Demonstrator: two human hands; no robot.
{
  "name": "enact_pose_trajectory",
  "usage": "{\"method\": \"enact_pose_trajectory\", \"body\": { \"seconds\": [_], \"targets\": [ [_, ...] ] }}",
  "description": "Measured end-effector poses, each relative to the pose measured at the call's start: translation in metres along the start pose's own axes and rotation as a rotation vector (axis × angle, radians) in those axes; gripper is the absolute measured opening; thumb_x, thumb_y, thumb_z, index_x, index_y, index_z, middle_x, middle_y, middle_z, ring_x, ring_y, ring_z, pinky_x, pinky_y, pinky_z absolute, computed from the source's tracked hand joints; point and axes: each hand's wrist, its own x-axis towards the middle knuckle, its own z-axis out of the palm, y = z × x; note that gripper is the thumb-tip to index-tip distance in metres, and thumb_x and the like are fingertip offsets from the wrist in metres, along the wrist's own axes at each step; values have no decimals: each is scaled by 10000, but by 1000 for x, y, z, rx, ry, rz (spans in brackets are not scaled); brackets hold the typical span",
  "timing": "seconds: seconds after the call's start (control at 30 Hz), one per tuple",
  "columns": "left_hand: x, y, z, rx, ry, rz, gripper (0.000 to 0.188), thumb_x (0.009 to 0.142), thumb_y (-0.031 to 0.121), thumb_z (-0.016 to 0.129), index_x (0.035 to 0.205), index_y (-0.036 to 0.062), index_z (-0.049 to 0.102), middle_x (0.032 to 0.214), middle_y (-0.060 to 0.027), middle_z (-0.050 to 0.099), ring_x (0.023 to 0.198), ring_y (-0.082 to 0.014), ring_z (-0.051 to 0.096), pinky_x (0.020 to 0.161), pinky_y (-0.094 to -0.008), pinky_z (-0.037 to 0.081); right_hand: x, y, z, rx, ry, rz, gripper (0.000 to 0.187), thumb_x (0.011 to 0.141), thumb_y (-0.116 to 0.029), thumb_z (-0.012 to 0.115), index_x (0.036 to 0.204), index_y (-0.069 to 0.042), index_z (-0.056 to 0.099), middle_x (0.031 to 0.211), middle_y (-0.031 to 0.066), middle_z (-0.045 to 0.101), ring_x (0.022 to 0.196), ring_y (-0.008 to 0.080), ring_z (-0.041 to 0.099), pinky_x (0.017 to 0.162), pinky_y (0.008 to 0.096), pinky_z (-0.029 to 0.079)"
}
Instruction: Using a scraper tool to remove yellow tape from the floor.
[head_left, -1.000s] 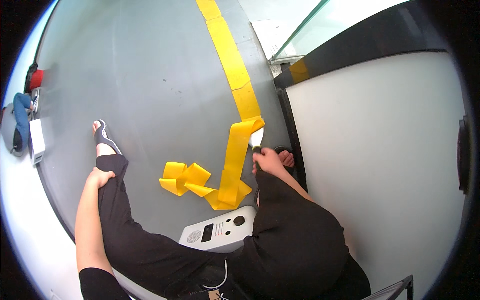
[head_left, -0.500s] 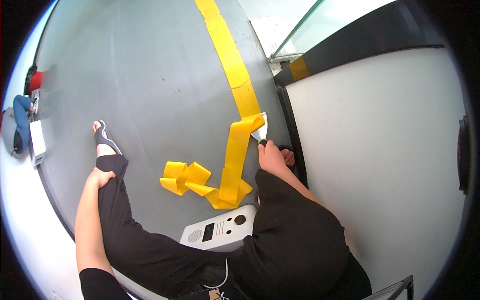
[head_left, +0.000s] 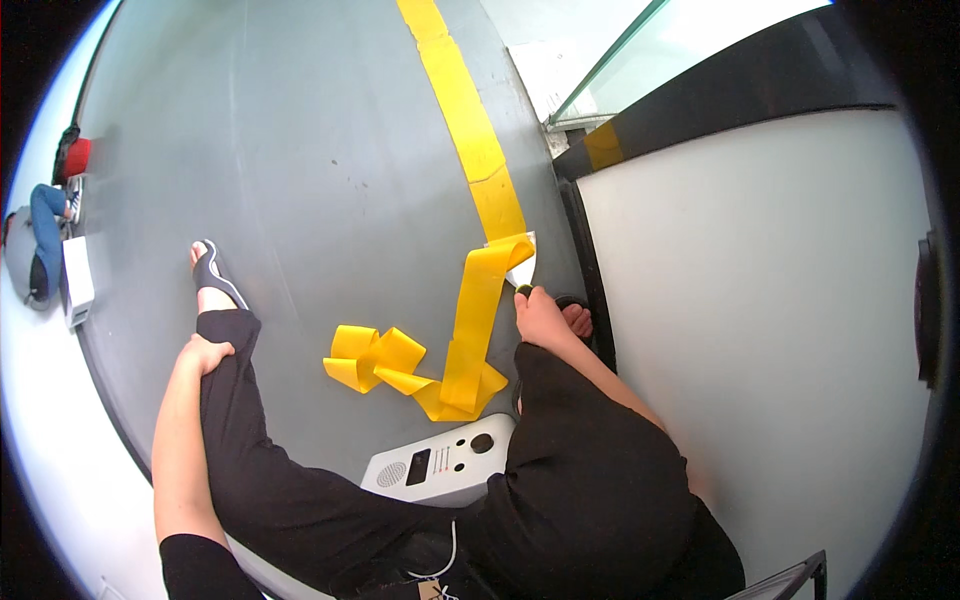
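A line of yellow floor tape (head_left: 462,115) runs down the grey floor, and its near end is peeled up and folded back toward me. My right hand (head_left: 541,317) grips a scraper (head_left: 523,270) by its dark handle; the metal blade lies at the fold, partly under the tape. From there the loose yellow strip (head_left: 472,325) trails to a crumpled, looped heap (head_left: 372,355) in front of me. My left hand (head_left: 207,354) rests on my left lower leg, its fingers curled round the black trouser leg.
Between my legs stands a white box-shaped device (head_left: 440,465) with knobs and a speaker grille. A white panel (head_left: 740,300) with a dark base edge borders the floor on my right, near a glass pane (head_left: 610,60). Far left, another person (head_left: 45,235) sits beside a white box (head_left: 77,280).
The whole view has shifted slightly. The scraper and my right hand stay at the fold with little visible movement; my left hand remains on the leg.
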Motion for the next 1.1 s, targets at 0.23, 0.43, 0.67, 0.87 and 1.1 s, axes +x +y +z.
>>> {"method": "enact_pose_trajectory", "body": {
  "seconds": [0.23, 0.43, 0.67, 0.87, 1.1],
  "targets": [
    [-9, 8, -7, -10, -16, -13, 939, 640, 415, 739, 1320, -144, 411, 1323, -280, 518, 1219, -352, 535, 1035, -393, 425, 10, -3, -16, 498, -288, 309, 353, 956, -268, 536, 1064, 66, 502, 746, 136, 630, 555, 200, 622, 497, 355, 493],
    [-7, 6, -7, 16, -13, -42, 923, 646, 418, 736, 1320, -131, 425, 1337, -271, 511, 1237, -338, 522, 1045, -389, 415, 5, 12, 1, 301, -3, 27, 493, 920, -377, 526, 853, 102, 620, 745, 213, 633, 721, 299, 633, 726, 397, 468],
    [10, -8, 2, 39, -1, 23, 888, 661, 412, 732, 1314, -119, 448, 1335, -262, 517, 1227, -343, 529, 1037, -389, 424, 8, 4, -2, 433, 53, 69, 487, 949, -375, 497, 771, 53, 647, 719, 205, 651, 730, 323, 666, 683, 421, 489],
    [-14, 14, -8, 41, -33, 53, 862, 666, 411, 725, 1296, -120, 474, 1329, -273, 516, 1217, -351, 535, 1028, -391, 431, -5, -2, -6, 595, -98, 158, 491, 963, -364, 493, 727, 50, 609, 637, 135, 629, 583, 251, 638, 602, 400, 477],
    [-5, 3, -3, 24, 3, -33, 879, 659, 414, 728, 1303, -123, 465, 1329, -274, 515, 1230, -353, 524, 1036, -389, 421, 3, 3, -4, 513, 6, 101, 545, 971, -419, 438, 723, 31, 621, 588, 123, 621, 581, 255, 643, 592, 397, 477]
  ]
}}
